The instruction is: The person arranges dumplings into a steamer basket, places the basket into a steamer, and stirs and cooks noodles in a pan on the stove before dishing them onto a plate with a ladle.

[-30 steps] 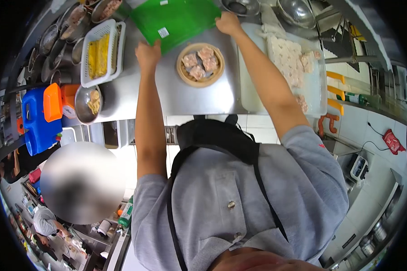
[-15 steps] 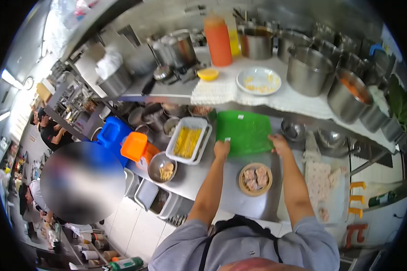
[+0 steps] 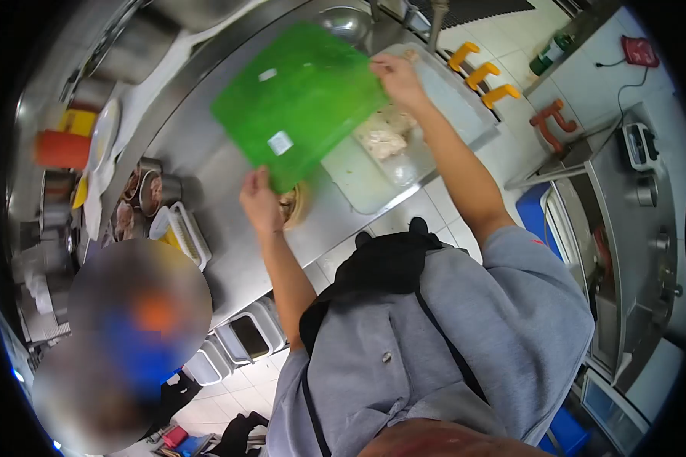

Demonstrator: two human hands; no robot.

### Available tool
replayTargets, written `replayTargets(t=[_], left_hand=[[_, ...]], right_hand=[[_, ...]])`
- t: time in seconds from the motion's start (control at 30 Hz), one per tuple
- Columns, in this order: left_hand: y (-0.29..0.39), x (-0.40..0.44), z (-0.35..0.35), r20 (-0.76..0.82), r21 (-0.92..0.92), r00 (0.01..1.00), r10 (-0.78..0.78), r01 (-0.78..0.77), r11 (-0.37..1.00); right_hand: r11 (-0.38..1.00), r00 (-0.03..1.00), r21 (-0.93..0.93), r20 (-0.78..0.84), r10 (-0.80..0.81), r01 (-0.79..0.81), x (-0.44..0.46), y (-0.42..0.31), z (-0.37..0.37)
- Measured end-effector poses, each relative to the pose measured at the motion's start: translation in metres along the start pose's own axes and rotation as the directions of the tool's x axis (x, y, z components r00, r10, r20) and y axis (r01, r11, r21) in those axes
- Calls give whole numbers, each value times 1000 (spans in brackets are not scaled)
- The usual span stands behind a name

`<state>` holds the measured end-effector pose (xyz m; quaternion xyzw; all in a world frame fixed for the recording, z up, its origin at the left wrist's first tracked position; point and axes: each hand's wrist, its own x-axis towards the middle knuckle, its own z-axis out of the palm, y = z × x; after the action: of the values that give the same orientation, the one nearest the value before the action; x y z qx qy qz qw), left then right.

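A flat, see-through green plastic lid (image 3: 301, 91) with two white labels is held up over the steel counter, tilted in view. My left hand (image 3: 261, 202) grips its near left corner, and my right hand (image 3: 399, 78) is closed on the corner at the right. Just beside my left hand, the round bamboo steamer (image 3: 302, 206) holding pieces of meat is partly covered by the lid. Pale raw meat (image 3: 385, 133) lies in a whitish tray (image 3: 469, 126), below my right forearm and partly behind the lid's edge.
A steel bowl (image 3: 343, 23) stands beyond the lid. Yellow hooks (image 3: 482, 75) line the far right edge. To the left are pots of meat (image 3: 160, 190) and a white basket (image 3: 187, 232). Grey bins (image 3: 248, 335) stand under the counter edge. Blurred patches hide the lower left.
My view has swung toward the right. The green lid has moved from the back of the counter toward the meat tray, turning and now overlapping the steamer. Both hands keep hold of it.
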<state>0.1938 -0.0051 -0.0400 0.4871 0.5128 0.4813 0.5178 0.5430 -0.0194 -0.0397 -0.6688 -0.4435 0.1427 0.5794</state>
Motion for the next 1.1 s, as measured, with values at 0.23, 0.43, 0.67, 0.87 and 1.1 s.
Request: replayTargets(t=[0.23,0.43,0.67,0.87,1.1], left_hand=[[-46,-87,133,308,367,947,-92,-29,930],[-59,-125,160,311,544,944,107,-269,794],[-65,-107,170,232,655,959,166,-280,702],[-7,-84,126,124,-366,980,-154,190,911],[31,-40,70,65,-517,998,-2,36,855]], right_hand=[[823,967,-511,-180,183,-251,-59,58,-180],[506,977,-846,-74,199,-167,-67,67,-197],[561,998,-827,15,60,-22,-49,88,-190],[935,944,-287,192,268,-207,-20,69,-208],[701,772,-392,521,-365,596,32,95,-80]])
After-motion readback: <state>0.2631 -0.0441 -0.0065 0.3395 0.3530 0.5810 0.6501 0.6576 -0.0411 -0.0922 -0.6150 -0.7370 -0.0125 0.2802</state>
